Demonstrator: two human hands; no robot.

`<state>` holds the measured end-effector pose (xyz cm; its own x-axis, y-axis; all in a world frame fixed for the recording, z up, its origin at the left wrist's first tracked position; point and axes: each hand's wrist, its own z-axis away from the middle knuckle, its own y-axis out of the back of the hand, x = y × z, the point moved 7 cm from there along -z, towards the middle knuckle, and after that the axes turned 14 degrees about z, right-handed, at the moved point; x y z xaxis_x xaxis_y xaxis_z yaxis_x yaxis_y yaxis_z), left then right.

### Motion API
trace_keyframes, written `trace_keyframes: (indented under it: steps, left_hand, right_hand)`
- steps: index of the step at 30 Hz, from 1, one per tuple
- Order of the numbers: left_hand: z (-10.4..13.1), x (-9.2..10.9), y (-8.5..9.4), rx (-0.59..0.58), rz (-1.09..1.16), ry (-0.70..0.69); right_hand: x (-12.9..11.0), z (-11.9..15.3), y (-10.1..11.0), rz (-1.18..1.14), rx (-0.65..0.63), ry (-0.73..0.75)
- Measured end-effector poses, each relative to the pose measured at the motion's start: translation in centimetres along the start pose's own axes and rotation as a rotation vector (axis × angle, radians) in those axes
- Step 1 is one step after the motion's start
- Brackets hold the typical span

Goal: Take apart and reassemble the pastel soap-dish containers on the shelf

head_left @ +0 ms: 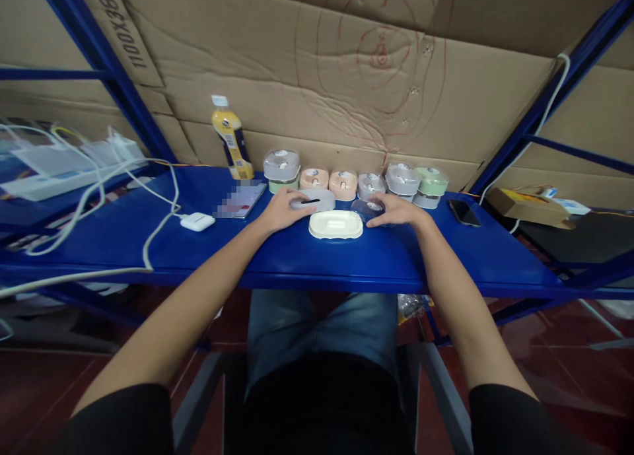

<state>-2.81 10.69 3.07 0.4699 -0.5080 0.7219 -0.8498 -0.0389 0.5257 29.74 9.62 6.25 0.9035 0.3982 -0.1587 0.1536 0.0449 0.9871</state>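
Observation:
My left hand (286, 210) is closed around the left end of a grey oval lid (321, 200) with a dark slot, low over the blue table. My right hand (396, 210) grips a clear plastic cover (365, 209) from its right side. Between the hands, nearer to me, a cream oval tray (335, 225) with a wavy rim lies on the tabletop. Behind them stands a row of small boxes with clear tops: a grey one (281, 165) stacked at the left, peach ones (343, 185) in the middle, and a green one (431, 179) at the right.
A yellow drink bottle (232, 138) stands at the back left, near a flat phone-like device (242, 199) and a white earbud case (197, 222). White cables (148, 237) run across the left side. A dark phone (464, 212) lies right. Cardboard (267, 65) walls the back.

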Motion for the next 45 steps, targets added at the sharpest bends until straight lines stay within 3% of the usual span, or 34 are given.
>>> trace_keyframes:
  steps: [5, 11, 13, 16, 21, 27, 38, 45]
  left_hand:
    - [-0.2, 0.0, -0.1, -0.023, 0.002, -0.008]
    - [0.8, 3.6, -1.2, -0.08, 0.115, -0.211]
    - [1.3, 4.9, -2.0, -0.115, 0.132, -0.244]
    - [1.8, 5.9, -3.1, -0.165, 0.144, -0.236]
    - [1.9, 5.7, -4.4, -0.184, 0.188, -0.179]
    - [2.1, 5.8, -5.3, -0.23, 0.225, -0.19]
    - [2.5, 5.7, -5.7, -0.25, 0.128, -0.194]
    - [2.0, 5.1, -5.3, -0.267, 0.126, -0.155]
  right_hand:
    - [-0.1, 0.0, -0.2, -0.017, -0.008, -0.002]
    - [1.0, 0.7, 1.6, -0.126, 0.146, -0.145]
    - [1.0, 0.9, 2.4, -0.177, 0.249, -0.117]
    - [-0.4, 1.0, 3.1, -0.265, 0.363, 0.048]
    - [-4.9, 0.1, 1.3, -0.277, 0.283, 0.32]
    - [-8.5, -0.3, -0.1, -0.178, 0.254, 0.446]
    - [-9.6, -0.1, -0.4, -0.094, 0.215, 0.431]
    - [-8.3, -0.4, -1.9, -0.128, 0.161, 0.391]
